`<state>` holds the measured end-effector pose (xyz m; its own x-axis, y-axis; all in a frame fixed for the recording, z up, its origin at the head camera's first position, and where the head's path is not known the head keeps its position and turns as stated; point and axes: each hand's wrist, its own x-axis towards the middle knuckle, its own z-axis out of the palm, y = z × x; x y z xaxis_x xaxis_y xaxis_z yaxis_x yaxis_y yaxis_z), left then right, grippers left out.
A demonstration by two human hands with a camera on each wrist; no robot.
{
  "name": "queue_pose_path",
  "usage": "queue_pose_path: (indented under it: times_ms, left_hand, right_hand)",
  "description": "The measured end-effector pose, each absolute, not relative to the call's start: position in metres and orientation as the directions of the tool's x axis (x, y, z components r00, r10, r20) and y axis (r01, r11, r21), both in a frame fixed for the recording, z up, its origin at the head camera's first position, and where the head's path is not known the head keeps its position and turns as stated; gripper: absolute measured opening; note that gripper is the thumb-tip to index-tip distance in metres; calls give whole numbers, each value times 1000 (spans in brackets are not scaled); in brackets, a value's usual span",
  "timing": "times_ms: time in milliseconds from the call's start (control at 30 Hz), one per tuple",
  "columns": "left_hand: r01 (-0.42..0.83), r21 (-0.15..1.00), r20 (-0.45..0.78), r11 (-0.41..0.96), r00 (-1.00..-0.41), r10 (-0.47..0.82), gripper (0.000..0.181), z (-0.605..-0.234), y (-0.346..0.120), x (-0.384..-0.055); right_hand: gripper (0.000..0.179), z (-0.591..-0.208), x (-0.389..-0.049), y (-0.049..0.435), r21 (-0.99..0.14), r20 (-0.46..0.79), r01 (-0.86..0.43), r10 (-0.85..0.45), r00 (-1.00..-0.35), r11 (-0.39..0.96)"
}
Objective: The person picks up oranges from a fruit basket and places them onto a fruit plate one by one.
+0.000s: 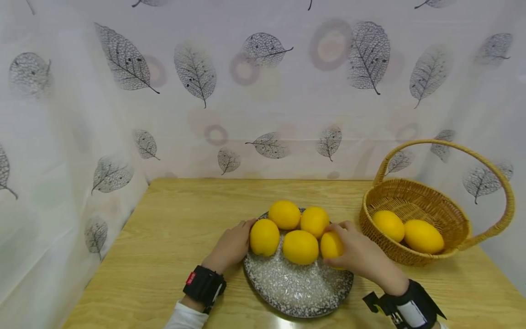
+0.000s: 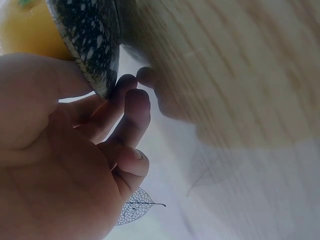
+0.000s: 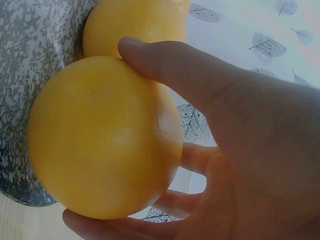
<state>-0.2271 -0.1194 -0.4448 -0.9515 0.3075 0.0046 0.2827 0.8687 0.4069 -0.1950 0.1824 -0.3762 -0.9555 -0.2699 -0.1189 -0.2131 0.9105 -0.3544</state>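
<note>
A speckled grey plate [image 1: 302, 292] lies on the table with several yellow lemons on its far half, one of them a middle lemon [image 1: 300, 247]. My left hand [image 1: 232, 244] is at the plate's left rim, beside the leftmost lemon [image 1: 264, 237]. In the left wrist view, the dark plate rim [image 2: 95, 50] sits between the thumb and fingers of that hand. My right hand [image 1: 359, 251] grips the rightmost lemon [image 3: 105, 137] at the plate's right side. Its thumb and fingers spread around the fruit, which is close to a neighbouring lemon [image 3: 132, 27].
To the right stands a woven wicker basket [image 1: 456, 214] with a tall arched handle [image 1: 507, 196]. It holds two lemons [image 1: 423, 236]. A leaf-printed sheet [image 1: 263, 105] hangs behind and beside the wooden table [image 1: 181, 219].
</note>
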Motion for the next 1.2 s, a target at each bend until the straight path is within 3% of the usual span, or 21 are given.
queue_pose_path:
  times_ms: [1200]
  left_hand:
    - [284,418,14,863,-952,306,44,-445,-119,-226]
  right_hand:
    - [83,-373,-188,178,-331,-115,-228,-279,-953,916]
